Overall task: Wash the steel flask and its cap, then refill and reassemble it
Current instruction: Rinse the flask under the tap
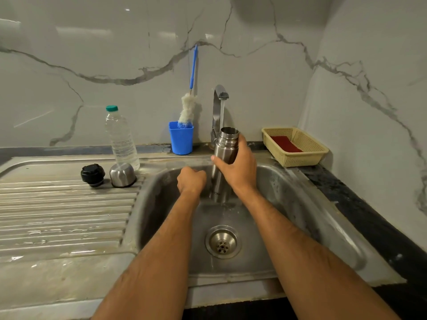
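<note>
My right hand [238, 165] grips the steel flask [225, 144] around its upper body and holds it upright over the sink basin [288, 195]. Water runs from the tap [219, 98] into the flask's open mouth. My left hand [190, 181] is a loose fist just left of the flask's lower body and holds nothing that I can see. The black stopper [93, 174] and the steel cup cap [122, 175] stand on the drainboard [57, 215] to the left.
A clear plastic water bottle [121, 137] with a green cap stands behind the steel cap. A blue cup [181, 140] holds a bottle brush [188, 107]. A beige basket [298, 153] with a red sponge [285, 144] sits at the right. The drain [222, 241] lies in the basin.
</note>
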